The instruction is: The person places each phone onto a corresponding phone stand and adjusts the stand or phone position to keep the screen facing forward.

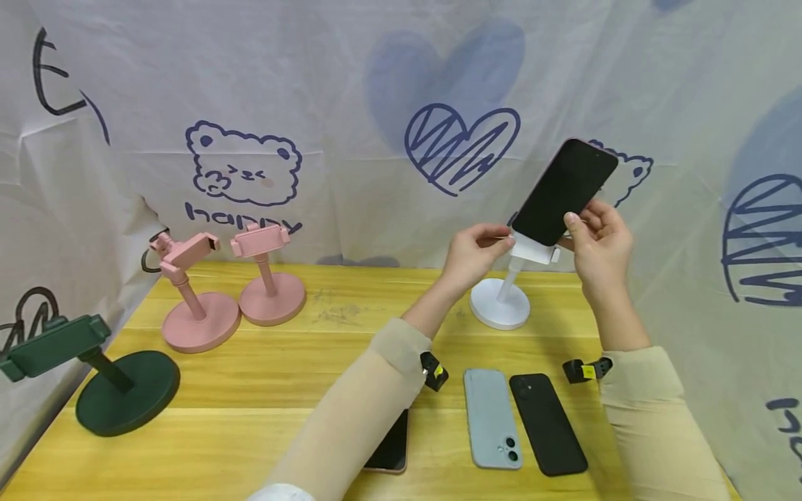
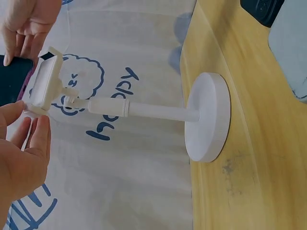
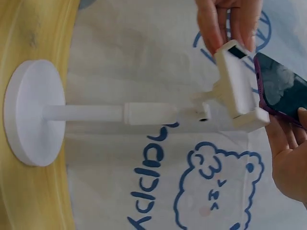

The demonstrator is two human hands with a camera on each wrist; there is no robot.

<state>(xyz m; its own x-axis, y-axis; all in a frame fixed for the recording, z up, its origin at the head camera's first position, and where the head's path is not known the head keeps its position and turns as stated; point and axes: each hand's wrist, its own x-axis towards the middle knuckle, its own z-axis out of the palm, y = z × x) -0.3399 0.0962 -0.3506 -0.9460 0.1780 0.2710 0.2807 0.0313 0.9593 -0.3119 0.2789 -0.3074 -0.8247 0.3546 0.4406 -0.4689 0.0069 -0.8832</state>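
A creased, printed cloth (image 1: 351,76) hangs behind the grained wooden table (image 1: 351,376). There a smooth, round-based white stand (image 1: 500,309) has open room between it and the pink stands (image 1: 273,299). The right hand (image 1: 604,247) grips a tilted, glossy black phone (image 1: 564,191), purple-edged, just beside the stand's holder (image 1: 531,250), whose side the left hand's (image 1: 473,257) fingers pinch.

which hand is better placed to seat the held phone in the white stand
Right, probably: the right hand grips the phone close to the clamp, while the left hand pinches the clamp's end.
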